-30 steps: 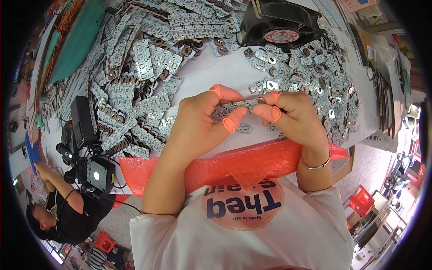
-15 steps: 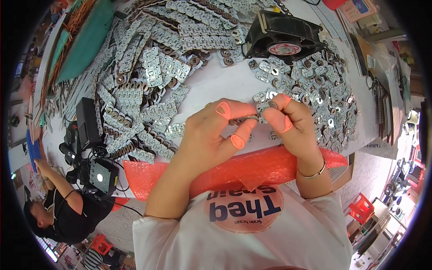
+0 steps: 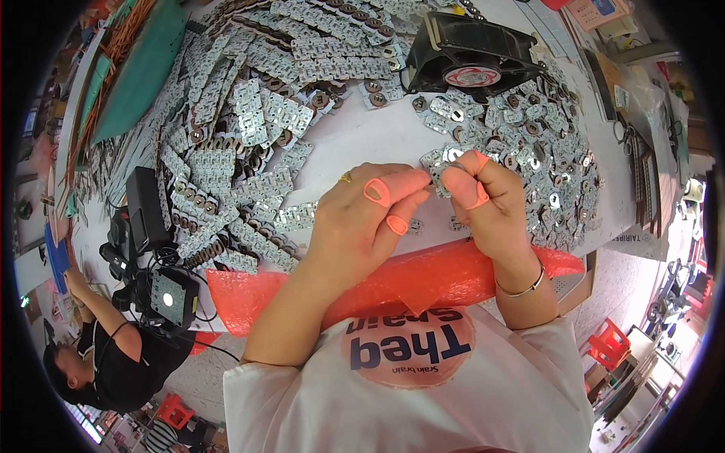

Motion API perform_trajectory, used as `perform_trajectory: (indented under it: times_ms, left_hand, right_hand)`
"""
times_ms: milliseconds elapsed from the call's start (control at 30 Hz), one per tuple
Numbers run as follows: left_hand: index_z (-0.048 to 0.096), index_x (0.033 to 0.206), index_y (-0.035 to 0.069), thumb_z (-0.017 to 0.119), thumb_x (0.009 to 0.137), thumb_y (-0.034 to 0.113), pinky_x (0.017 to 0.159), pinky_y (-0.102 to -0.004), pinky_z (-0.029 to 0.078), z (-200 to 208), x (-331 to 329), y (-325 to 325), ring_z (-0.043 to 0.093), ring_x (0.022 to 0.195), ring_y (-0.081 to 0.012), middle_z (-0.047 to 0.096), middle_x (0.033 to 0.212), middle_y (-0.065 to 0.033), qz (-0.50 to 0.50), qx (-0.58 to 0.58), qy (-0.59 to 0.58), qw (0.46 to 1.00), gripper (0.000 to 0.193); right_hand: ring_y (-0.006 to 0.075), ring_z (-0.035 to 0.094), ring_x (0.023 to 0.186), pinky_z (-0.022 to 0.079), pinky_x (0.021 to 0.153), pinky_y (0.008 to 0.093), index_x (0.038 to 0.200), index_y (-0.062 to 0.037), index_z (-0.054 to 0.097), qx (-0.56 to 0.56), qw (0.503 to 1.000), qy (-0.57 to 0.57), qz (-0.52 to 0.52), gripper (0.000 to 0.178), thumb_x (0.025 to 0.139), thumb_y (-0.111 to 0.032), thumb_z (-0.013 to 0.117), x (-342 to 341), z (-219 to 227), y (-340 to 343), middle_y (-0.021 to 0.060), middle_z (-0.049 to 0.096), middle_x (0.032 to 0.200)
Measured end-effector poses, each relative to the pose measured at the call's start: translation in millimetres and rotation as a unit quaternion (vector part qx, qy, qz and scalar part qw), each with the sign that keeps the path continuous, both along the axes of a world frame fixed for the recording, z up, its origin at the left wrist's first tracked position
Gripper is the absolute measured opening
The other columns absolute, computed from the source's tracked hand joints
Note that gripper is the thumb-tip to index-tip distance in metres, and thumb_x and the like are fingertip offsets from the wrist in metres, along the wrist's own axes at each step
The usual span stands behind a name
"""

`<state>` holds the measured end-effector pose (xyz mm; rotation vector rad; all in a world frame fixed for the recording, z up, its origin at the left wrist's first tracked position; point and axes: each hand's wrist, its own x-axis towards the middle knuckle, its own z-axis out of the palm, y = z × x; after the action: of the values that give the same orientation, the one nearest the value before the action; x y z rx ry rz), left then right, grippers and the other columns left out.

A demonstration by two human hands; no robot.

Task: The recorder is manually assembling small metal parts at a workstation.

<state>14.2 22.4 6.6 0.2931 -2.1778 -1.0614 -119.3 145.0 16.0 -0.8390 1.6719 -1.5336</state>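
My left hand (image 3: 362,215) is closed in a pinch, orange finger cots on its thumb and index finger. A small dark edge shows at those fingertips, but what they grip is mostly hidden. Close beside it, my right hand (image 3: 487,200) is also pinched, with orange cots on its thumb and finger. A small silvery circuit board (image 3: 439,189) shows at the right fingertips, partly covered by them. Both hands hover over the white table (image 3: 343,140). Beyond and to the right spreads a pile of small single circuit boards (image 3: 555,166); to the left lie joined board strips (image 3: 211,166).
A black fan (image 3: 474,57) stands at the back. Red bubble wrap (image 3: 408,283) lies along the near table edge. Black adapters and cables (image 3: 151,215) sit at the left, near a green sheet (image 3: 143,75). A co-worker (image 3: 113,343) is at the far left.
The left thumb and index finger have closed together, and the strip edge seen between them is now hidden. The right fingers have tilted slightly, covering more of the small board.
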Motion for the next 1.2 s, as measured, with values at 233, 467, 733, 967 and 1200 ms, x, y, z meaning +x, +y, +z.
perform_trajectory:
  times_ms: [233,467,733,967,1200]
  left_hand:
    - [0.064,0.098,0.001,0.066,0.081,-0.003,0.067,-0.0252,0.050,2,-1,-3,0.063,0.082,-0.0184,0.064,0.093,-0.0112,0.014,0.129,0.009,0.992,0.018]
    - [0.061,0.104,0.001,0.065,0.084,0.000,0.067,-0.0226,0.051,-10,2,0,0.062,0.081,-0.0128,0.063,0.096,-0.0080,-0.050,0.333,-0.102,0.936,0.020]
    - [0.060,0.103,0.001,0.066,0.084,0.001,0.069,-0.0238,0.052,-17,2,-3,0.061,0.081,-0.0111,0.063,0.095,-0.0064,-0.059,0.287,-0.084,0.952,0.020]
    - [0.060,0.102,0.002,0.064,0.085,0.001,0.067,-0.0242,0.052,-5,1,-3,0.060,0.076,-0.0112,0.061,0.089,-0.0045,-0.081,0.386,-0.051,0.917,0.017]
    - [0.057,0.104,0.001,0.064,0.086,0.003,0.063,-0.0242,0.052,-4,3,-3,0.063,0.075,-0.0128,0.062,0.091,-0.0071,-0.078,0.488,-0.026,0.869,0.019]
  right_hand:
    - [0.0086,0.039,0.055,0.035,0.049,0.0253,0.074,0.0032,0.055,0.078,0.991,0.106,0.033,0.022,0.088,-0.011,0.062,-12,-2,0,0.0027,0.049,0.061]
    - [0.0157,0.050,0.054,0.041,0.050,0.0267,0.088,0.0017,0.068,0.097,0.976,0.195,0.017,0.013,0.084,-0.010,0.065,-27,9,4,0.0100,0.058,0.063]
    - [0.0068,0.050,0.054,0.039,0.048,0.0228,0.095,-0.0007,0.071,0.063,0.974,0.213,0.045,0.016,0.084,-0.012,0.067,-26,7,6,0.0050,0.060,0.064]
    - [0.0048,0.049,0.054,0.037,0.047,0.0218,0.090,-0.0002,0.071,0.092,0.988,0.093,0.083,0.016,0.084,-0.015,0.067,-27,6,10,0.0034,0.057,0.061]
    - [0.0044,0.041,0.046,0.032,0.043,0.0219,0.077,0.0009,0.061,0.029,0.982,0.163,0.092,0.019,0.087,-0.015,0.064,-15,-3,5,-0.0011,0.049,0.056]
